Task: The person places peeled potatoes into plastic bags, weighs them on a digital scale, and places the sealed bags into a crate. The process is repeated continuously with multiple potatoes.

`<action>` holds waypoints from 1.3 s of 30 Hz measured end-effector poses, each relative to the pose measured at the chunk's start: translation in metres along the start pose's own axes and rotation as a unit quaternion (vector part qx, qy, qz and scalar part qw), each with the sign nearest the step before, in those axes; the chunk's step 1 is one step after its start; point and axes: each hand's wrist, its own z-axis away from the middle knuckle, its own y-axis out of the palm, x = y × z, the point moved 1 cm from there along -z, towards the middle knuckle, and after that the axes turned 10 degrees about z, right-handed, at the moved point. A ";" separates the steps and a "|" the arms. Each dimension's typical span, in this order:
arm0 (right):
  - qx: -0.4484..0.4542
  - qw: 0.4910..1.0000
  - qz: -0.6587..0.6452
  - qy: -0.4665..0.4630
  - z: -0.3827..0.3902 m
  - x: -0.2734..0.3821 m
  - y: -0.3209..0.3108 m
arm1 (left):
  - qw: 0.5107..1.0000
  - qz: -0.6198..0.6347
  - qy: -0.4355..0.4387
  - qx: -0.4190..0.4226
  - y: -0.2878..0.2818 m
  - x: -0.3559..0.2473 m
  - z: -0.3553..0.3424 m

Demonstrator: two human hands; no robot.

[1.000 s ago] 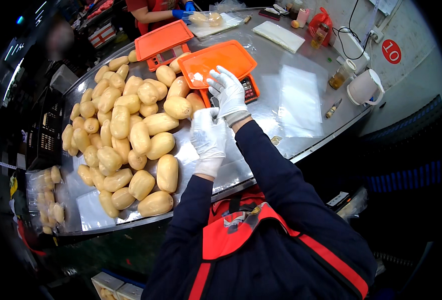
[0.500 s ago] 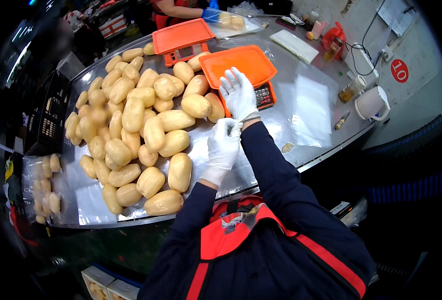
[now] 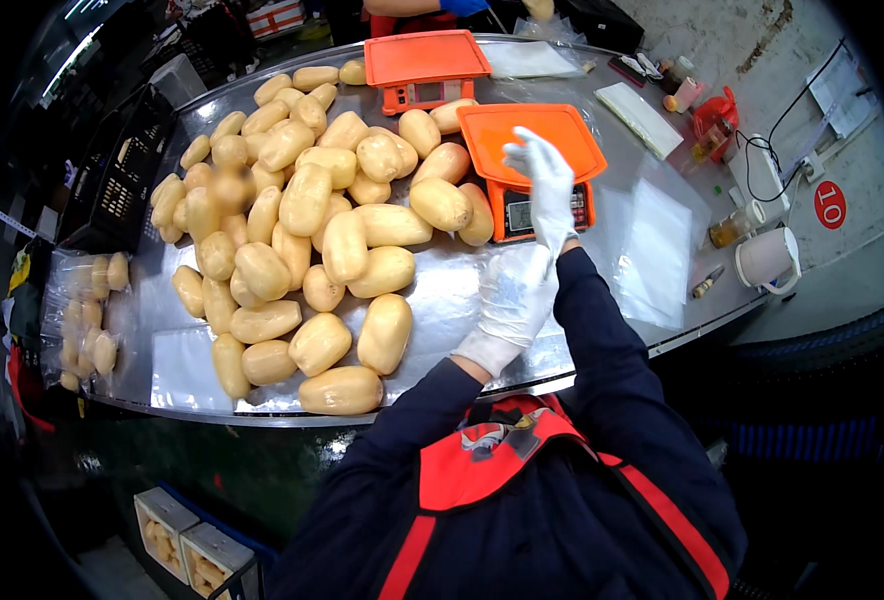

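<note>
My right hand (image 3: 546, 180), in a white glove, is raised in front of an orange weighing scale (image 3: 532, 140), its fingers stretched and nothing in them. My left hand (image 3: 514, 305), gloved in white too, is closed at my right wrist on the glove's cuff (image 3: 558, 240). To the left of my hands lies a big pile of smooth, pale yellow, oblong vegetables (image 3: 307, 200), some shiny. Part of the scale's keypad is hidden behind my right hand.
Behind stands a second orange scale (image 3: 427, 60). Clear plastic bags (image 3: 654, 255) lie on the metal table (image 3: 442, 310) at the right, near a white kettle (image 3: 765, 258) and a jar (image 3: 737, 225). A black crate (image 3: 117, 170) borders the left side. Across the table a person's arm shows.
The view has shifted, so the pile and scales sit differently in the picture. My right hand has turned edge-on, and my left hand has closed further around the right glove's cuff.
</note>
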 end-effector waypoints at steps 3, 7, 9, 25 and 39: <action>0.082 0.828 0.487 -0.266 -0.001 0.020 -0.001 | 0.998 -0.002 0.056 -0.004 0.004 -0.007 -0.006; -0.018 0.908 0.354 -0.223 -0.010 0.033 -0.002 | 0.996 -0.003 0.083 0.021 0.011 -0.014 0.003; 0.086 0.975 -0.174 0.106 -0.020 0.026 -0.020 | 0.999 -0.023 0.039 0.006 0.006 -0.014 0.007; 0.285 0.836 0.438 -0.166 0.023 0.002 -0.084 | 0.912 -0.014 -0.393 0.119 0.034 0.014 0.086; 0.481 0.840 0.082 0.238 -0.044 -0.041 0.011 | 0.845 -0.109 -0.523 -0.010 0.032 -0.046 0.153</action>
